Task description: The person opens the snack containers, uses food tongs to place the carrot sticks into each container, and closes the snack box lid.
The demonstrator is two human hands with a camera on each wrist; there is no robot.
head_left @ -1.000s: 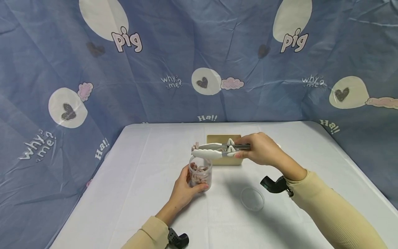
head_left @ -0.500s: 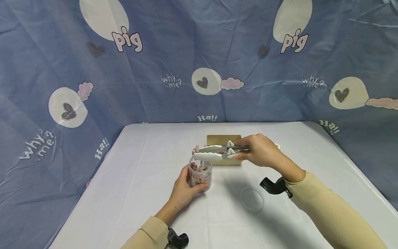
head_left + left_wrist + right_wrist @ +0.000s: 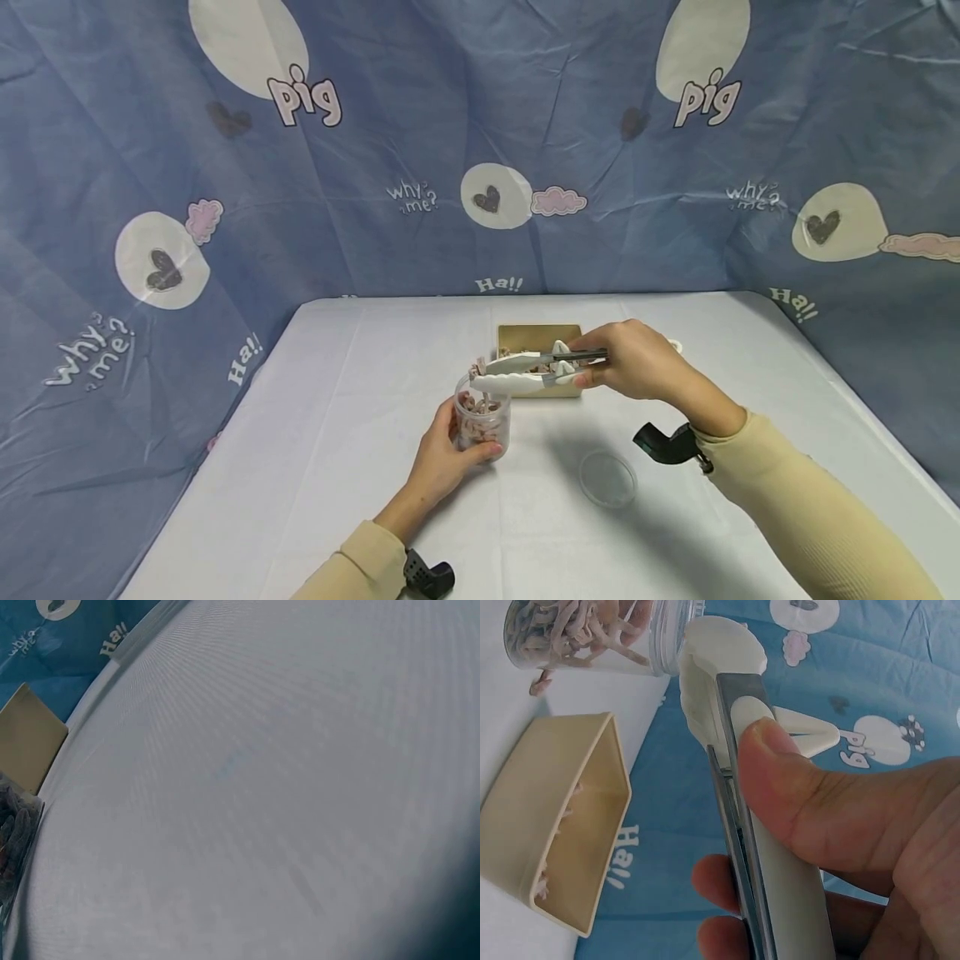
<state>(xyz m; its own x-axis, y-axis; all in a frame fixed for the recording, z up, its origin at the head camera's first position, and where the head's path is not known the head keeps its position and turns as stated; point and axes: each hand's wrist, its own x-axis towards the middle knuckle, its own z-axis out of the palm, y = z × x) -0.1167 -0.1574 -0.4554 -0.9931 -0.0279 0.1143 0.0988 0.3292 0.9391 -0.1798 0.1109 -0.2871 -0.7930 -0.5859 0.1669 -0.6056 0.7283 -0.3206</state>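
My left hand (image 3: 441,458) grips a clear plastic jar (image 3: 484,432), its thumb across the front. Pinkish-brown, twisted strips fill part of the jar. In my right hand (image 3: 633,360) is a pair of tongs (image 3: 513,383) with white scalloped tips. The tongs reach across to the jar's open mouth, and a few strips (image 3: 477,367) stick out at their tips, one hanging down into the jar. The right wrist view has the thumb (image 3: 780,780) pressed on the tongs' side, fingers behind. Only a sliver of the jar (image 3: 15,847) shows in the left wrist view; the left hand is outside it.
A yellowish box (image 3: 540,336) with more strips inside stands just behind the tongs, partly covered by them. A round clear lid (image 3: 607,480) lies on the white tablecloth, right of the jar. A patterned blue cloth (image 3: 420,250) hangs behind the table.
The tongs have come down slightly and a little to the right, closer over the jar's mouth, with the strips at their tips. The left hand and jar stay in place.
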